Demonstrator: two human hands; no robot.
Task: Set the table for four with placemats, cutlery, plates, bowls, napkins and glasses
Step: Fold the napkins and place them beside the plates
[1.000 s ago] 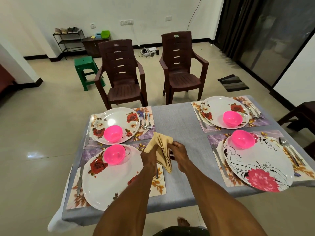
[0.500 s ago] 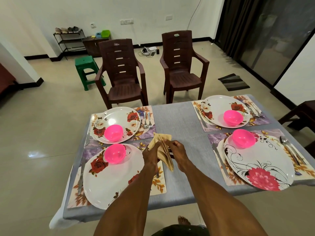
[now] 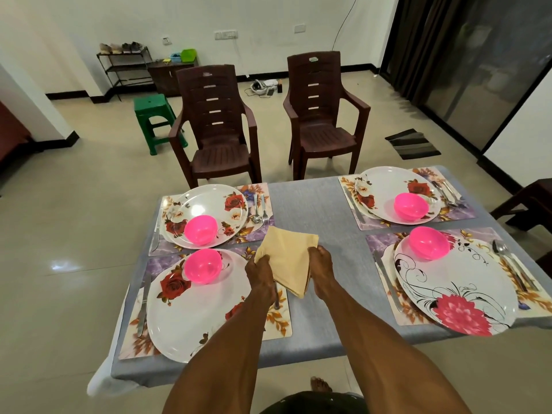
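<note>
A stack of folded beige napkins (image 3: 288,258) is held over the grey tablecloth (image 3: 310,204), between the two near settings. My left hand (image 3: 261,274) grips its left edge and my right hand (image 3: 321,268) grips its right edge. Four floral placemats each carry a white flowered plate with a pink bowl: near left plate (image 3: 191,306) and bowl (image 3: 203,265), far left bowl (image 3: 200,230), far right bowl (image 3: 410,206), near right plate (image 3: 457,286) and bowl (image 3: 428,242). Cutlery lies beside each plate, such as a spoon and fork (image 3: 260,209).
Two brown plastic chairs (image 3: 215,127) (image 3: 321,112) stand beyond the table's far edge. A green stool (image 3: 153,115) and a shoe rack (image 3: 125,65) are further back on the left. A dark piece of furniture (image 3: 525,201) sits at the right edge.
The napkins, bunched and tilted between my hands a second ago, are now spread flatter and wider, with my hands moved apart to their two edges.
</note>
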